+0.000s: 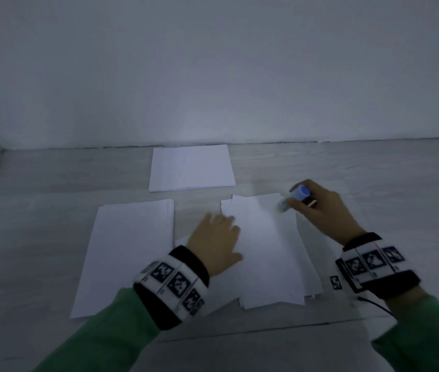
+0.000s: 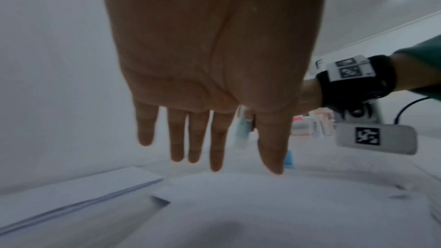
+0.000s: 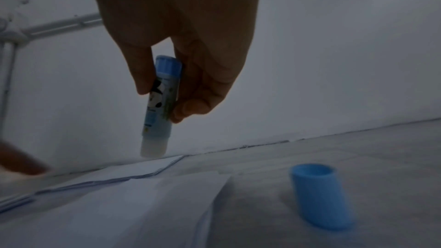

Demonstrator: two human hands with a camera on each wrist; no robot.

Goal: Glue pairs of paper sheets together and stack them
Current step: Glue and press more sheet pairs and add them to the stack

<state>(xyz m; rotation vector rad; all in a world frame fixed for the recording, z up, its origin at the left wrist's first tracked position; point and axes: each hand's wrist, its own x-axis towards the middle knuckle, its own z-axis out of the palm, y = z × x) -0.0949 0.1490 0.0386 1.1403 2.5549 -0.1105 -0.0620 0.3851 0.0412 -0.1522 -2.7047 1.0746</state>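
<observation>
Low in the head view's centre, a left hand (image 1: 217,237) lies flat, fingers straight and slightly spread, on the left edge of a loose paper stack (image 1: 269,253). At centre right, the right hand (image 1: 320,208) pinches an uncapped blue glue stick (image 3: 160,105), tip just above the stack's far right corner. Its cap (image 3: 319,195) stands on the floor beside the paper

Paper stacks (image 1: 192,167) seen as plain white; glue stick (image 3: 161,101) body light blue with a black-and-white cartoon print, blue end, whitish tip; loose cap (image 3: 319,195) solid blue; sleeves (image 1: 111,334) green; wrist bands (image 1: 171,284) black with white panels carrying black square-code markers; tabletop (image 1: 51,183) pale grey, faint wood-grain pattern; wall (image 1: 213,63) plain white-grey.
</observation>
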